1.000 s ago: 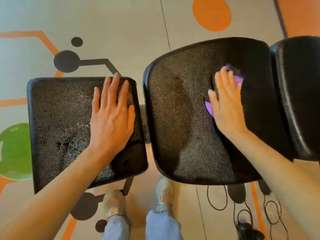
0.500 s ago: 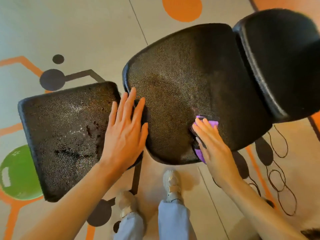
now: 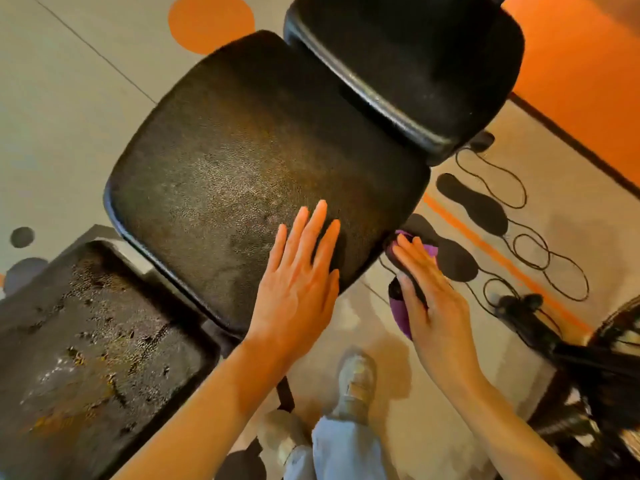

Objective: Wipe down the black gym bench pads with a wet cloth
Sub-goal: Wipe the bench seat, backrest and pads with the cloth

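Head view: I see left hand (image 3: 298,289) flat, fingers spread, on middle pad (image 3: 242,161) near edge. Right hand (image 3: 429,299) presses purple cloth (image 3: 401,317) against pad's right side edge. Risk: cloth slips off edge, drops to floor; far pad (image 3: 415,64) gets missed.

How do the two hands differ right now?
The left hand lies flat and bare on top of the middle pad; the right hand presses the purple cloth against that pad's side edge. Left is palm-down, right turned edge-on. Both have straight fingers.
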`<state>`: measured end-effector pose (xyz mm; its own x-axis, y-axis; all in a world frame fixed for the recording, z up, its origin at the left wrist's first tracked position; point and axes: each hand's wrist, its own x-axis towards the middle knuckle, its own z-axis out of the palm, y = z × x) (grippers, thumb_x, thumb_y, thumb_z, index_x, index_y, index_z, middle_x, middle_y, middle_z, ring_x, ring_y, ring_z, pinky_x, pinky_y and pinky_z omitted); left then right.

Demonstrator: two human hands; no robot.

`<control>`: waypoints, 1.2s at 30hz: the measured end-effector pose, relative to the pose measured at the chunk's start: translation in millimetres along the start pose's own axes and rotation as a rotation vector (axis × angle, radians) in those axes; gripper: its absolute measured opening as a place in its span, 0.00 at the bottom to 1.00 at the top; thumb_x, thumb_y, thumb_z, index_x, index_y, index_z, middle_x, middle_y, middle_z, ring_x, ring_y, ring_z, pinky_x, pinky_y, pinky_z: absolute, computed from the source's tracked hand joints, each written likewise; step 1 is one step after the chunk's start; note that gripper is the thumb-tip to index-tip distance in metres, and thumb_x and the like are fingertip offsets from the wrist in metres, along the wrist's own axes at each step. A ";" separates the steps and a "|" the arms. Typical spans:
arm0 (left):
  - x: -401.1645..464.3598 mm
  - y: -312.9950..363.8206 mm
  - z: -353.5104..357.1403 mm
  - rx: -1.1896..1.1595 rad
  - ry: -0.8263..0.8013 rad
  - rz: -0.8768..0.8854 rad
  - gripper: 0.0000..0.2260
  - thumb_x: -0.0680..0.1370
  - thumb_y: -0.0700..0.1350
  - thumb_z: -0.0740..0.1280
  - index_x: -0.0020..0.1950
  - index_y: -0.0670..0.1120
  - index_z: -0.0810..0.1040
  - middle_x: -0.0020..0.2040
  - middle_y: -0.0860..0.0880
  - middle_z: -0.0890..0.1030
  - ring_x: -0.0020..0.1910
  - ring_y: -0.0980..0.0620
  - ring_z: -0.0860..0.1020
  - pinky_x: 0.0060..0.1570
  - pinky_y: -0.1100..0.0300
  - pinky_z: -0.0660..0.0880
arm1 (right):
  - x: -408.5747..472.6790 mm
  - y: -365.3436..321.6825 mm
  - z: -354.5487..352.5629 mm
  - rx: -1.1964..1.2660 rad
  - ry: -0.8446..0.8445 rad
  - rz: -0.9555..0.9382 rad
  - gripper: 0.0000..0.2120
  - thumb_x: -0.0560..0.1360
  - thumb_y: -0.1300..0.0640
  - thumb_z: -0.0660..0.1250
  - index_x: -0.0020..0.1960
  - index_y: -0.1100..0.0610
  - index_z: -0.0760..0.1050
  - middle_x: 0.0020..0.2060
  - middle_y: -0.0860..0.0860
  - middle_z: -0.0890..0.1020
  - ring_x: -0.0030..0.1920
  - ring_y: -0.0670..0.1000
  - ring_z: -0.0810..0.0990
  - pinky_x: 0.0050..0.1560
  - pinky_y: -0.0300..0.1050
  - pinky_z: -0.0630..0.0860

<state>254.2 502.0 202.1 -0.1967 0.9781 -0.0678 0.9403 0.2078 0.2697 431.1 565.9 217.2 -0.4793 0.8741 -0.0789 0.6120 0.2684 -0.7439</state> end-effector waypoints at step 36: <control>48.6 8.3 44.8 -0.063 -0.090 0.325 0.24 0.84 0.49 0.49 0.80 0.51 0.52 0.81 0.52 0.52 0.80 0.55 0.47 0.79 0.52 0.45 | 94.2 50.8 74.4 0.914 0.624 0.100 0.20 0.80 0.60 0.60 0.71 0.61 0.66 0.70 0.56 0.71 0.72 0.50 0.69 0.71 0.49 0.68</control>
<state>264.8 550.8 158.1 0.1382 0.9890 -0.0521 0.9302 -0.1115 0.3497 370.3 631.7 122.6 0.1048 0.9944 -0.0095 -0.1873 0.0103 -0.9823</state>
